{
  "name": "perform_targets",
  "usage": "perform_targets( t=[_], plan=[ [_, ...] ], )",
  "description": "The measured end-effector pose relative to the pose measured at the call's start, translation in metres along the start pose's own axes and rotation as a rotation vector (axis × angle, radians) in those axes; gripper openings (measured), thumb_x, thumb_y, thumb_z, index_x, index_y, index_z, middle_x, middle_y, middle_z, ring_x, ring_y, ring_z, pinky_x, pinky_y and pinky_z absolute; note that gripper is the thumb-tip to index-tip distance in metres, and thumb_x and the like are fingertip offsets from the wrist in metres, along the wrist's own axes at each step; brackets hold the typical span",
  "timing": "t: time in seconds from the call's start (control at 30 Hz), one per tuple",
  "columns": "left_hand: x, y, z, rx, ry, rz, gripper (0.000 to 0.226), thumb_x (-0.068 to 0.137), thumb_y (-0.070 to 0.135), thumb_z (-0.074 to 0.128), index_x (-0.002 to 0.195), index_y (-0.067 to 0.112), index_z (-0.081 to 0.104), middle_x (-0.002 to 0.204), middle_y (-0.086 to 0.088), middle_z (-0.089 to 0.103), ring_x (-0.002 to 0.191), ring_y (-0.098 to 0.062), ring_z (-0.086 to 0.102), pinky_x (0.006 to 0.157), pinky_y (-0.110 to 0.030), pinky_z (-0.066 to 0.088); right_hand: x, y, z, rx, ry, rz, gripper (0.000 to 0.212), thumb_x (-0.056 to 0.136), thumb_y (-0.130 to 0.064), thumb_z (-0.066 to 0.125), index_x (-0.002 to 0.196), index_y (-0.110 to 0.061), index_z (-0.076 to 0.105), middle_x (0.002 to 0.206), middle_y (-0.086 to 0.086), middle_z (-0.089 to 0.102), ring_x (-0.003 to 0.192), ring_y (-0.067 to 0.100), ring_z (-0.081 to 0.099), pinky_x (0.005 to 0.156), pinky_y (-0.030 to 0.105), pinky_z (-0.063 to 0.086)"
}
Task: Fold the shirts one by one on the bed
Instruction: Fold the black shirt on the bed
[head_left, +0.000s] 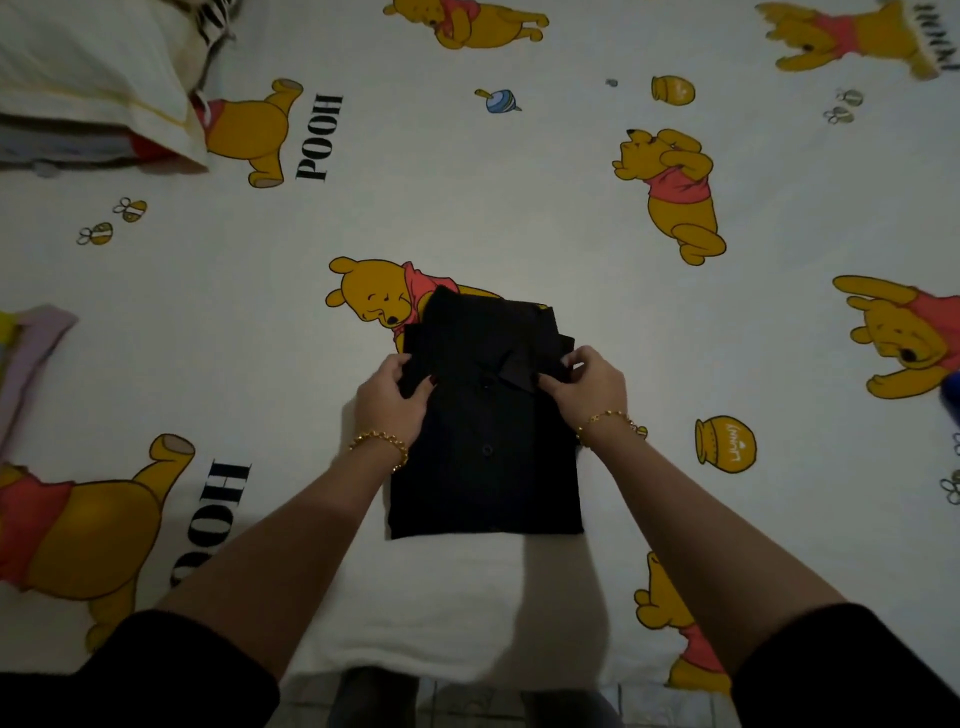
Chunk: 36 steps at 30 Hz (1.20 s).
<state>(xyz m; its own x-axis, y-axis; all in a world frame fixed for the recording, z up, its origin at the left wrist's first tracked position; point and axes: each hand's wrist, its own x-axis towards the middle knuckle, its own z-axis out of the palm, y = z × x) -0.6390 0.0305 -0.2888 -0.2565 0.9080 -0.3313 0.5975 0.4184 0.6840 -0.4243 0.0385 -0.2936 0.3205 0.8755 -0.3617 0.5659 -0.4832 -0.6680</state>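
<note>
Bear-print bedsheet: black shirt, corner pillow, pastel garment

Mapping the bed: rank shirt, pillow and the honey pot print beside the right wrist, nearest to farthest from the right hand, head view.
1. Shirt, centre, in the right hand.
2. Honey pot print, right.
3. Pillow, far upper left.

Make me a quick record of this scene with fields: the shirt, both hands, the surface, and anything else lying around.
shirt: black shirt, folded into a rectangle, button front up, collar at the far end
hands: left hand grips the shirt's left edge near the collar; right hand pinches the right edge there
surface: bed sheet with cartoon bear print
other: pillow far left; lilac cloth at the left edge
</note>
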Motion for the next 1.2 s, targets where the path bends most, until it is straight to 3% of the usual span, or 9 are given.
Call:
perform_targets(
  t=[0.23,0.37,0.47,0.57,0.77,0.9,1.0,1.1,1.2],
  plan=[
    [0.006,0.025,-0.001,-0.037,0.098,0.127,0.025,0.093,0.018,0.057,0.118,0.013,0.058,0.117,-0.005,0.062,0.107,-0.019,0.056,0.08,-0.023,0.041,0.005,-0.013,-0.004,0.152,0.21,-0.143,0.016,0.084,-0.017,0.07,0.082,-0.014,0.054,0.073,-0.013,0.054,0.068,0.013,0.053,0.055,0.005,0.036],
    [0.032,0.044,-0.003,-0.134,0.128,0.186,0.02,0.093,0.016,0.058,0.111,0.01,0.058,0.104,0.002,0.059,0.095,-0.011,0.053,0.076,-0.022,0.042,0.03,-0.034,-0.01,0.184,0.252,-0.192,0.015,0.086,-0.016,0.068,0.084,-0.016,0.053,0.079,-0.007,0.058,0.07,0.014,0.057,0.062,0.017,0.042],
    [0.052,0.045,0.0,-0.152,0.114,0.093,0.029,0.09,0.023,0.062,0.117,0.013,0.055,0.11,0.0,0.059,0.1,-0.015,0.054,0.078,-0.024,0.043,0.046,-0.041,-0.011,0.153,0.202,-0.181,0.014,0.087,-0.02,0.068,0.095,-0.014,0.059,0.092,-0.004,0.061,0.077,0.012,0.056,0.07,0.022,0.045],
    [0.053,0.028,0.005,-0.112,0.077,-0.054,0.047,0.085,0.038,0.066,0.123,0.018,0.05,0.114,-0.002,0.059,0.103,-0.019,0.058,0.08,-0.029,0.046,0.042,-0.029,-0.008,0.083,0.17,-0.085,0.029,0.088,-0.028,0.066,0.11,-0.012,0.057,0.102,0.0,0.053,0.087,0.01,0.05,0.076,0.019,0.038],
    [0.002,-0.001,0.008,-0.029,0.078,-0.138,0.035,0.084,0.054,0.058,0.104,0.025,0.054,0.104,0.001,0.065,0.094,-0.019,0.062,0.082,-0.037,0.052,-0.015,0.011,0.009,0.067,0.125,0.008,0.03,0.089,-0.04,0.06,0.094,-0.01,0.056,0.09,0.003,0.059,0.081,0.017,0.054,0.069,0.025,0.036],
    [-0.032,0.0,0.004,-0.011,0.091,-0.151,0.026,0.094,0.041,0.05,0.092,0.017,0.06,0.087,0.0,0.061,0.08,-0.017,0.054,0.068,-0.025,0.04,-0.042,0.02,0.014,0.074,0.135,-0.06,0.024,0.089,-0.031,0.062,0.088,-0.007,0.064,0.08,0.002,0.064,0.072,0.015,0.056,0.061,0.019,0.038],
    [-0.041,0.011,-0.001,-0.075,0.146,-0.161,0.029,0.099,0.029,0.044,0.095,0.007,0.063,0.083,-0.003,0.057,0.074,-0.015,0.047,0.051,-0.014,0.028,-0.046,0.008,0.005,0.259,0.146,-0.07,0.017,0.091,-0.02,0.061,0.078,-0.009,0.062,0.069,-0.002,0.059,0.063,0.008,0.05,0.055,0.009,0.036],
    [-0.047,0.011,-0.001,-0.176,0.142,-0.207,0.027,0.099,0.027,0.045,0.095,0.006,0.062,0.085,-0.006,0.057,0.075,-0.017,0.048,0.047,-0.01,0.026,-0.05,0.008,0.003,0.491,0.101,0.046,0.02,0.09,-0.024,0.061,0.076,-0.01,0.059,0.072,0.005,0.061,0.066,0.012,0.052,0.062,0.02,0.041],
    [-0.062,0.0,-0.001,-0.223,0.11,-0.27,0.024,0.097,0.029,0.049,0.092,0.008,0.06,0.087,-0.006,0.059,0.079,-0.019,0.052,0.051,-0.017,0.031,-0.061,0.021,0.007,0.453,0.05,0.205,0.02,0.089,-0.03,0.062,0.082,-0.011,0.06,0.083,0.005,0.064,0.076,0.017,0.056,0.069,0.027,0.043]
  ],
)
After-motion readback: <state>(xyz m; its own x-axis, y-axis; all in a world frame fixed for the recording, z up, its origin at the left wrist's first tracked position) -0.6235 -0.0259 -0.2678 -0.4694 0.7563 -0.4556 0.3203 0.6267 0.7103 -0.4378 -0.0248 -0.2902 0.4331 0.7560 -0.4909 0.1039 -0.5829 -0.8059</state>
